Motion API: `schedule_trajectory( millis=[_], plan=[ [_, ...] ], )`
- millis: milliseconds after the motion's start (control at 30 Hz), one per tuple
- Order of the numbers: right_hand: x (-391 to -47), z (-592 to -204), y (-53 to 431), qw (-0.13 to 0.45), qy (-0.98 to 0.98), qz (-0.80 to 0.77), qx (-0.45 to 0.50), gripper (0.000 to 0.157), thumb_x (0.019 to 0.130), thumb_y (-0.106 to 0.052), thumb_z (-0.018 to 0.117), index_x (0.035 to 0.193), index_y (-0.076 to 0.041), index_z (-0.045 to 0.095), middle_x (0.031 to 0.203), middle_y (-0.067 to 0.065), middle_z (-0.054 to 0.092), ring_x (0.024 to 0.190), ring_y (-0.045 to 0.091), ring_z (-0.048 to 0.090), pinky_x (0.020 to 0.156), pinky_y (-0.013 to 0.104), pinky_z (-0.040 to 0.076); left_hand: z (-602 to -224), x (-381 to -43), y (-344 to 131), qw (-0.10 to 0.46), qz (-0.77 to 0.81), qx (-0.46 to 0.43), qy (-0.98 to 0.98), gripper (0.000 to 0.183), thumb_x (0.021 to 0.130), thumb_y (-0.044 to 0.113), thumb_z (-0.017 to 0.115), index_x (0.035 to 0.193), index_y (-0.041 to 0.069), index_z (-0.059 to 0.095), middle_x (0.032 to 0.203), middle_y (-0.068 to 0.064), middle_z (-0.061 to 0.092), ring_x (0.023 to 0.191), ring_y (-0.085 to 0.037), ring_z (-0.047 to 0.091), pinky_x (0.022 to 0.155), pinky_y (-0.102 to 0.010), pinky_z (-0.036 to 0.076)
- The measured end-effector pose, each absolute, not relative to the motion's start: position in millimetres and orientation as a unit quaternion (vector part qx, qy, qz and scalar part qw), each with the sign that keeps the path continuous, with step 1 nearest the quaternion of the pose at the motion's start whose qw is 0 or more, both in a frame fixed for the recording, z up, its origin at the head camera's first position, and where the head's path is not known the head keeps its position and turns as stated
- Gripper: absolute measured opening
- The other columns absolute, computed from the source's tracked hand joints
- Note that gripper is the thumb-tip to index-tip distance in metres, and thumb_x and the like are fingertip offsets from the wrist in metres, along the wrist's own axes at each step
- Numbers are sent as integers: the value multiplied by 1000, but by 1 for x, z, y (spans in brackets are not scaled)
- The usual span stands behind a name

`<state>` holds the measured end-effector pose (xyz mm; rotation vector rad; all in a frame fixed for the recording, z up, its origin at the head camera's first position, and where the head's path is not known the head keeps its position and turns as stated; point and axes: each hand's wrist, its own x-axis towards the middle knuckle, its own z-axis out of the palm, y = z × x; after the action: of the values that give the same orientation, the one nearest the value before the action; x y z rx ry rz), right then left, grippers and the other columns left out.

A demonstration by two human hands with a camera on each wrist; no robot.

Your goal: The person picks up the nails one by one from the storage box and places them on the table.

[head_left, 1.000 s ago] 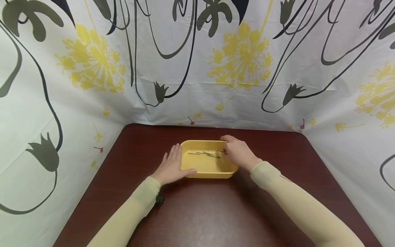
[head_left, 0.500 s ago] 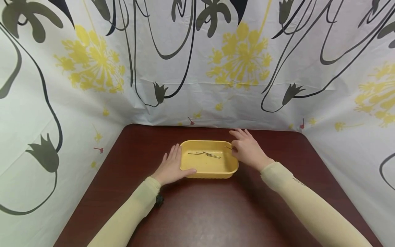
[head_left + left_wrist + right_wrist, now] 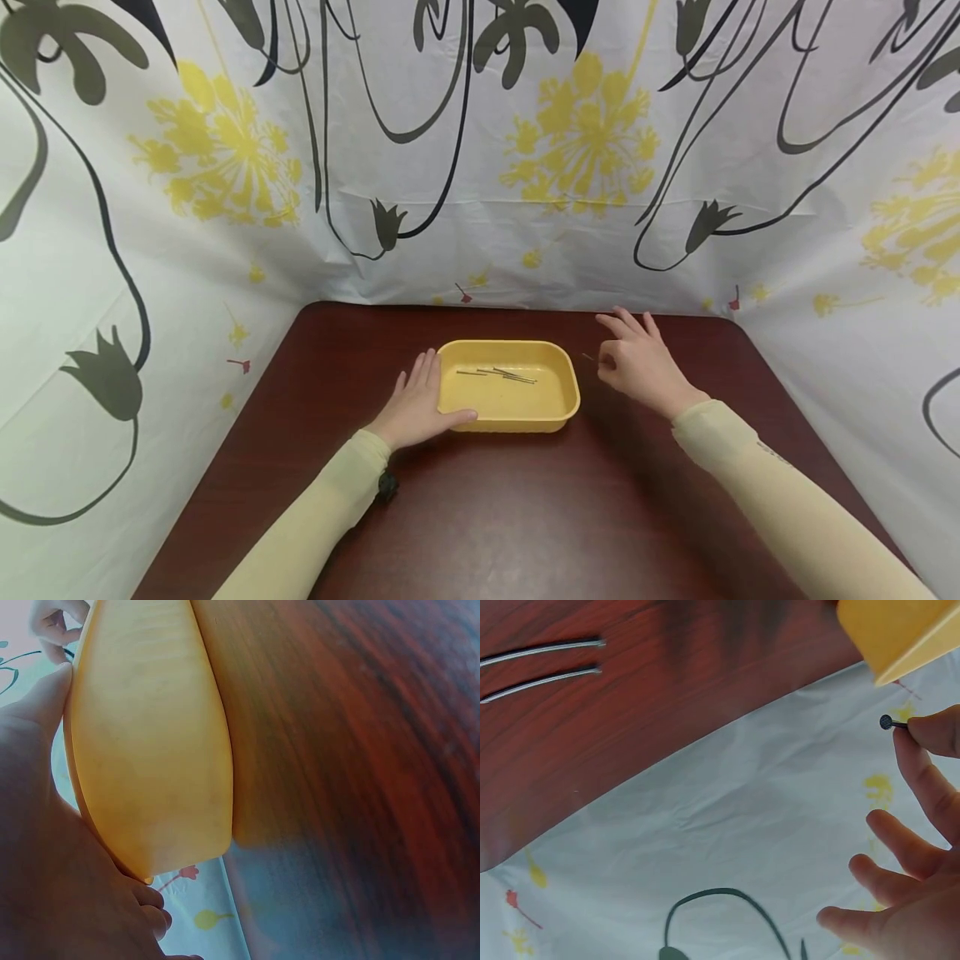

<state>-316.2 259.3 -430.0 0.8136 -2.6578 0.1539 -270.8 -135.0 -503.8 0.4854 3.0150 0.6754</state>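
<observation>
My left hand (image 3: 411, 406) rests against the left end of a yellow plastic tray (image 3: 551, 421), fingers straight and thumb along the near rim. In the left wrist view, that thumb lies at the tray's (image 3: 150, 750) edge. Several thin nails (image 3: 495, 373) lie on the tray's floor. To the right of the tray, above the table, my right hand (image 3: 643, 367) pinches a nail (image 3: 886, 721) between thumb and index finger. Its other fingers are spread. The flat head of this nail sticks out past the fingertips in the right wrist view.
Two more nails (image 3: 544, 651) lie side by side on the dark red-brown table (image 3: 480, 517), seen in the right wrist view. A white cloth (image 3: 465, 167) printed with flowers hangs around the table's back and sides.
My right hand has lifted a nail out of the tray and carried it to the right, past the tray's right end. The left hand and tray have stayed put.
</observation>
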Motion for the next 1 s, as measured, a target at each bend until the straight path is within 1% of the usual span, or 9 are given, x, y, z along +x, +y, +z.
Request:
schedule_trajectory(
  millis=[167, 333, 467, 600, 800, 1000],
  plan=[
    [-313, -431, 274, 161, -951, 55, 260, 15, 75, -13, 78, 68, -21, 68, 146, 18, 49, 146, 42, 26, 111, 73, 8, -503, -270, -135, 6, 221, 154, 963, 130, 77, 89, 50, 161, 2, 4, 168, -13, -3, 154, -28, 1, 118, -59, 11],
    [-309, -438, 287, 149, -960, 57, 232, 11, 75, -14, 77, 68, -19, 70, 144, 21, 50, 143, 45, 29, 108, 76, 4, -500, -268, -135, 2, 232, 155, 960, 127, 79, 84, 56, 161, 2, 4, 168, -13, -2, 154, -29, 2, 118, -59, 11],
    [-306, -444, 297, 134, -967, 55, 211, 10, 75, -15, 77, 68, -18, 71, 144, 22, 49, 141, 49, 29, 106, 78, 4, -499, -268, -134, 2, 228, 155, 961, 127, 79, 85, 55, 161, 1, 5, 168, -13, -1, 154, -30, 4, 118, -58, 12],
    [-304, -449, 306, 110, -974, 53, 191, 9, 77, -17, 79, 70, -18, 72, 146, 24, 47, 142, 50, 26, 105, 79, 3, -499, -268, -134, 3, 229, 155, 961, 128, 78, 85, 55, 161, 1, 5, 168, -13, -1, 154, -29, 3, 118, -59, 12],
    [-304, -464, 316, 94, -980, 52, 167, 15, 76, -21, 80, 66, -21, 69, 143, 26, 50, 140, 52, 28, 102, 82, 3, -501, -270, -135, 3, 220, 153, 963, 129, 78, 88, 52, 161, 3, 3, 168, -13, -2, 154, -28, 2, 118, -58, 12],
    [-303, -484, 322, 67, -985, 60, 144, 23, 76, -20, 78, 59, -24, 63, 140, 27, 52, 139, 53, 27, 101, 83, -2, -502, -270, -135, 5, 223, 151, 963, 128, 79, 85, 55, 161, 4, 0, 168, -13, -2, 154, -29, 2, 118, -58, 11]
  ],
)
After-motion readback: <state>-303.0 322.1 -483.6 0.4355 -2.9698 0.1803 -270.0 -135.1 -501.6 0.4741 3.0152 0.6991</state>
